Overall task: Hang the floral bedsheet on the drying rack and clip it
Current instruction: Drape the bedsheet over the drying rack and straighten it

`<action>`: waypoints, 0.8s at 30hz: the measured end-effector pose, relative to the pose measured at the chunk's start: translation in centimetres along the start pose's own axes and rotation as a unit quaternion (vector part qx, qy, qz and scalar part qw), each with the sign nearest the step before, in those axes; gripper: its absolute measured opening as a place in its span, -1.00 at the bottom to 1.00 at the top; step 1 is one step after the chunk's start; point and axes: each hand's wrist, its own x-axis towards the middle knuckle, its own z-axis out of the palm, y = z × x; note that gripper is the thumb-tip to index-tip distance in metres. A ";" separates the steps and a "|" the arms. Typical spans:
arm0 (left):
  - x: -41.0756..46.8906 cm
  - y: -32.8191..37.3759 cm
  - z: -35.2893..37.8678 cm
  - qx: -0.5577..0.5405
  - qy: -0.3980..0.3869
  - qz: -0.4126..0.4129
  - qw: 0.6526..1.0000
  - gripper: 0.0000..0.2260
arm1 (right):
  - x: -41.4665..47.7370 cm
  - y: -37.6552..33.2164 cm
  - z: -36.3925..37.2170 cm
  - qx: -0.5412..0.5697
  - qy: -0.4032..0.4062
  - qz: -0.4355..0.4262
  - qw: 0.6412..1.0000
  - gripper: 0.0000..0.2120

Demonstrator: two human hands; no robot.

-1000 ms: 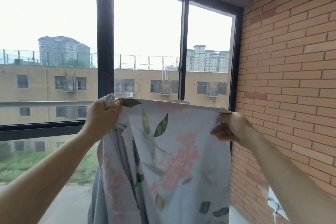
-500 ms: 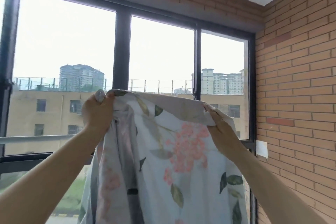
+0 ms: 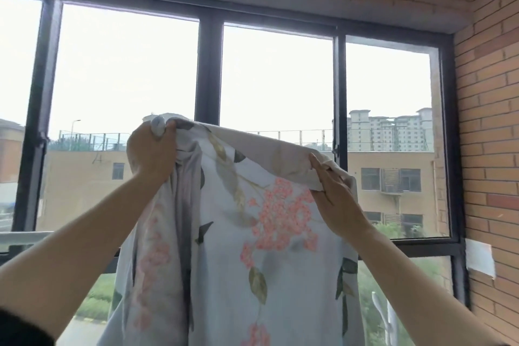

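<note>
The floral bedsheet (image 3: 252,247) is pale blue-white with pink flower clusters and green leaves. I hold it raised in front of the window, and it hangs down out of the frame. My left hand (image 3: 151,153) is fisted around a bunched part of its top edge. My right hand (image 3: 334,194) pinches the top edge further right, fingers over the folded hem. A grey horizontal rail (image 3: 25,237) shows at the lower left, below the sheet's top edge. No clips are in view.
A large window with dark frames (image 3: 209,70) fills the wall ahead. A brick wall (image 3: 494,121) closes the right side, with a white plate (image 3: 478,260) on it. A white object (image 3: 389,317) stands low at the right, partly hidden by my forearm.
Both hands have lifted the sheet's top edge higher, above the grey rail. My view has tilted upward, showing more of the window top and ceiling.
</note>
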 end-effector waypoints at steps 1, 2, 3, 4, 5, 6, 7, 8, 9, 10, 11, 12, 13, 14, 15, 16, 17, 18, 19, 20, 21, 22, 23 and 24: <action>0.1 -0.3 0.7 0.010 0.000 0.002 1.000 -0.61 | 0.4 0.7 0.3 -0.023 0.000 0.003 1.000 -0.45; 0.2 -0.5 1.4 0.018 0.002 0.005 1.000 -0.62 | 0.8 1.4 0.6 -0.041 0.003 0.001 0.999 -0.45; 0.4 -0.9 2.2 0.023 0.005 0.010 1.000 -0.63 | 1.3 1.9 1.0 -0.055 0.012 -0.001 0.998 -0.46; 0.7 -1.2 2.8 0.024 0.007 0.015 1.000 -0.63 | 2.0 2.4 1.4 -0.068 0.022 -0.005 0.997 -0.47; 0.9 -1.7 3.4 0.027 0.004 0.020 0.999 -0.63 | 2.6 2.9 1.9 -0.080 0.024 -0.002 0.997 -0.48; 1.0 -2.3 3.9 0.036 -0.006 0.026 0.999 -0.62 | 2.9 3.3 2.5 -0.087 0.014 0.006 0.996 -0.48; 0.9 -3.1 4.4 0.049 -0.025 0.035 0.998 -0.62 | 3.0 3.7 3.2 -0.086 -0.013 0.028 0.996 -0.48; 0.6 -4.2 5.0 0.063 -0.053 0.045 0.996 -0.63 | 2.9 4.1 4.0 -0.075 -0.051 0.062 0.994 -0.49; 0.0 -5.3 5.6 0.074 -0.087 0.050 0.992 -0.65 | 2.5 4.4 4.8 -0.069 -0.102 0.113 0.986 -0.51; -0.8 -6.6 6.2 0.082 -0.121 0.048 0.988 -0.68 | 1.8 4.6 5.6 -0.093 -0.160 0.160 0.970 -0.53; -1.8 -7.7 6.8 0.086 -0.150 0.041 0.984 -0.72 | 1.2 4.6 6.0 -0.144 -0.207 0.187 0.950 -0.56; -2.8 -8.6 7.3 0.088 -0.167 0.037 0.981 -0.74 | 0.7 4.7 6.2 -0.191 -0.231 0.190 0.935 -0.59; -3.7 -9.1 7.6 0.090 -0.173 0.041 0.980 -0.76 | 0.5 4.5 6.2 -0.215 -0.236 0.187 0.929 -0.62; -4.2 -9.3 7.7 0.088 -0.171 0.053 0.980 -0.76 | 0.6 4.2 5.9 -0.221 -0.234 0.185 0.928 -0.61; -4.5 -9.1 7.7 0.083 -0.171 0.065 0.980 -0.76 | 0.8 4.2 5.6 -0.224 -0.231 0.190 0.928 -0.54; -4.5 -8.9 7.7 0.079 -0.180 0.074 0.978 -0.72 | 1.0 4.3 5.3 -0.227 -0.231 0.197 0.925 -0.44; -4.6 -8.7 7.5 0.077 -0.197 0.080 0.974 -0.68 | 1.2 4.4 5.2 -0.227 -0.232 0.203 0.924 -0.33; -4.7 -8.8 7.3 0.078 -0.211 0.083 0.971 -0.66 | 1.3 4.3 5.2 -0.221 -0.233 0.204 0.925 -0.21; -4.7 -9.0 7.1 0.080 -0.220 0.087 0.968 -0.66 | 1.2 4.2 5.3 -0.206 -0.229 0.204 0.929 -0.10; -4.7 -9.2 6.9 0.084 -0.226 0.087 0.967 -0.69 | 1.1 3.9 5.4 -0.184 -0.223 0.202 0.936 0.01; -4.8 -9.3 6.7 0.088 -0.235 0.083 0.964 -0.71 | 0.9 3.7 5.5 -0.164 -0.213 0.197 0.943 0.07; -4.7 -9.5 6.6 0.095 -0.246 0.079 0.961 -0.69 | 0.8 3.5 5.6 -0.154 -0.197 0.189 0.949 0.05; -4.7 -9.5 6.5 0.101 -0.254 0.077 0.959 -0.65 | 0.7 3.6 5.7 -0.150 -0.182 0.181 0.955 -0.01; -4.8 -9.3 6.4 0.101 -0.252 0.080 0.959 -0.62 | 0.6 3.6 5.6 -0.149 -0.173 0.173 0.958 -0.13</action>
